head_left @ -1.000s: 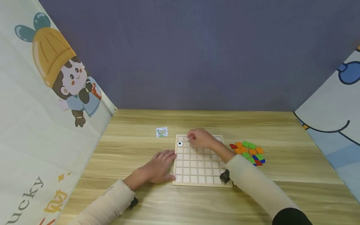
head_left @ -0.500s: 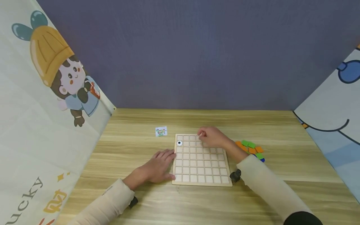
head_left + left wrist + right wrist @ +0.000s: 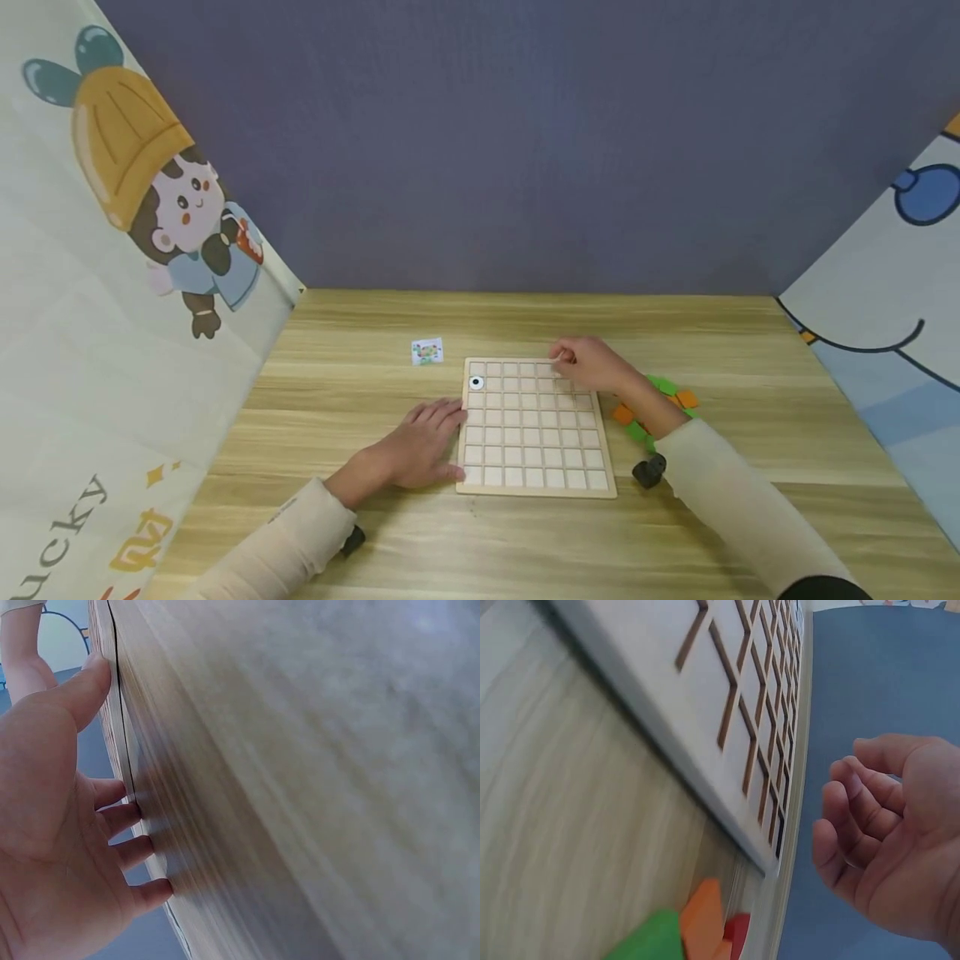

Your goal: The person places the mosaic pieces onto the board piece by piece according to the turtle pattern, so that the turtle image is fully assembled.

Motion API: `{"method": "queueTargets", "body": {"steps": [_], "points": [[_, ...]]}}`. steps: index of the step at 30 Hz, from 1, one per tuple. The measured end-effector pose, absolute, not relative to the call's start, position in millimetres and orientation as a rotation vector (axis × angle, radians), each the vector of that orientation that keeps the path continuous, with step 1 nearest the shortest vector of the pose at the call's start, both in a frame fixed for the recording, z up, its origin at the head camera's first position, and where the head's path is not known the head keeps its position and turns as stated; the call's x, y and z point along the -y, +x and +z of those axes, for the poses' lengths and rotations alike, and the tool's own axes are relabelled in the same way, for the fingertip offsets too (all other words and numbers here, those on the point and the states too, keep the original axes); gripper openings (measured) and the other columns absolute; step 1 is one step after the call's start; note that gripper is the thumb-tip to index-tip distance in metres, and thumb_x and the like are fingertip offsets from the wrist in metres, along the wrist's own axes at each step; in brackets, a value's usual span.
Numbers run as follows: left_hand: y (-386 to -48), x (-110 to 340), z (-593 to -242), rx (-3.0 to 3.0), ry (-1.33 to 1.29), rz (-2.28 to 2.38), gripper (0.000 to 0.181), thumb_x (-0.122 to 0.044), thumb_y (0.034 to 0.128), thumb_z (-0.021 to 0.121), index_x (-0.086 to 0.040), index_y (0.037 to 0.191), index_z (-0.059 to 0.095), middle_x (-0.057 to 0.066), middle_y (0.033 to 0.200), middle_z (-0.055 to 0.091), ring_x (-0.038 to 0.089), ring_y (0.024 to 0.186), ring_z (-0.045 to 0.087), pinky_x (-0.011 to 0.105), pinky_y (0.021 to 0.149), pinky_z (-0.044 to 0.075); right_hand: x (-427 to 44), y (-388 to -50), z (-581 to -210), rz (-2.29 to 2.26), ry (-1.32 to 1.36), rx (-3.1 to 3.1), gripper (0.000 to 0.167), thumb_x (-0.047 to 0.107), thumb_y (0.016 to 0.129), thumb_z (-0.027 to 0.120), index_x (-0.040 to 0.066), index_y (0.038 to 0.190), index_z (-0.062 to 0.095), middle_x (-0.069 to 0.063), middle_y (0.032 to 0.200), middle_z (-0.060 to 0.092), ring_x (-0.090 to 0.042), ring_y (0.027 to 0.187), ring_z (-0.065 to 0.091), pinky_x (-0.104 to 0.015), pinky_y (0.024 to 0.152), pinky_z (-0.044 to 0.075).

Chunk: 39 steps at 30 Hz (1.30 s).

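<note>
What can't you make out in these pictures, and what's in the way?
Head view: details on the card, too small.
Head view: some coloured pieces, partly hidden by the right forearm.
Head view: far right corner of the board, behind the right hand.
Right wrist view: a green piece, cut off by the bottom edge.

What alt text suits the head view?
A person's left hand touches the left edge of a gridded board; right hand is over its far right corner. An eye piece sits in the grid; colored tiles lie right, a card left.
</note>
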<state>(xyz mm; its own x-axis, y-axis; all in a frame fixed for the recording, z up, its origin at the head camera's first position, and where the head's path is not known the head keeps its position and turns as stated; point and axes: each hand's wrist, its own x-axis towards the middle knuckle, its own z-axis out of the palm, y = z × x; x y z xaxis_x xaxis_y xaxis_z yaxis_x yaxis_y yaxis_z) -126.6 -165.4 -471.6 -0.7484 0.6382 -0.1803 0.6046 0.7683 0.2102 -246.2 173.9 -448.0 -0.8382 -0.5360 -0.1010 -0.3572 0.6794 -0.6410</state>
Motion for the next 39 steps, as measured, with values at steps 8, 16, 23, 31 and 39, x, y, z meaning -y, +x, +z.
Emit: {"method": "queueTargets", "body": {"steps": [8, 16, 23, 31, 39], "points": [[-126.5, 165.4, -472.1, -2.729, 0.975, 0.201, 0.088, -0.060, 0.0952, 0.060, -0.002, 0.156, 0.033, 0.019, 0.164, 0.032, 0.040, 0.152, 0.030, 0.062, 0.120, 0.030, -199.3, -247.5, -452.8, -0.872, -0.676, -2.625, 0.028, 0.022, 0.105, 0.056, 0.005, 0.126, 0.065, -0.010, 0.110, 0.071, -0.017, 0.089, 0.066, -0.037, 0.079, 0.056], [-127.6, 165.4, -474.7, -2.735, 0.991, 0.216, 0.090, -0.062, 0.0941, 0.060, -0.002, 0.155, 0.034, 0.019, 0.163, 0.033, 0.039, 0.152, 0.031, 0.061, 0.120, 0.031, -226.1, -245.6, -452.8, -0.856, -0.608, -2.661, 0.029, 0.023, 0.105, 0.056, 0.006, 0.126, 0.065, -0.010, 0.110, 0.071, -0.016, 0.084, 0.064, -0.036, 0.079, 0.054], [-127.8, 165.6, -474.1, -2.732, 0.985, 0.205, 0.090, -0.062, 0.0944, 0.059, -0.002, 0.156, 0.033, 0.019, 0.164, 0.032, 0.039, 0.152, 0.030, 0.061, 0.120, 0.030, -250.8, -246.1, -454.0, -0.779, -0.598, -2.714, 0.029, 0.024, 0.104, 0.056, 0.005, 0.125, 0.066, -0.010, 0.111, 0.072, -0.018, 0.090, 0.066, -0.043, 0.086, 0.056], [-127.4, 167.1, -474.0, -2.730, 0.986, 0.208, 0.090, -0.062, 0.0946, 0.059, -0.002, 0.156, 0.033, 0.019, 0.164, 0.032, 0.040, 0.152, 0.030, 0.060, 0.121, 0.030, -273.0, -243.6, -452.4, -0.686, -0.571, -2.771, 0.027, 0.019, 0.103, 0.058, 0.004, 0.124, 0.066, -0.011, 0.107, 0.073, -0.018, 0.087, 0.068, -0.043, 0.081, 0.058], [-126.9, 166.9, -473.1, -2.730, 0.995, 0.207, 0.090, -0.062, 0.0947, 0.059, -0.002, 0.156, 0.033, 0.020, 0.163, 0.032, 0.040, 0.152, 0.031, 0.061, 0.120, 0.030, -292.9, -240.9, -453.7, -0.581, -0.639, -2.774, 0.028, 0.010, 0.097, 0.064, 0.000, 0.123, 0.067, -0.013, 0.108, 0.072, -0.028, 0.097, 0.067, -0.051, 0.087, 0.057]]}}
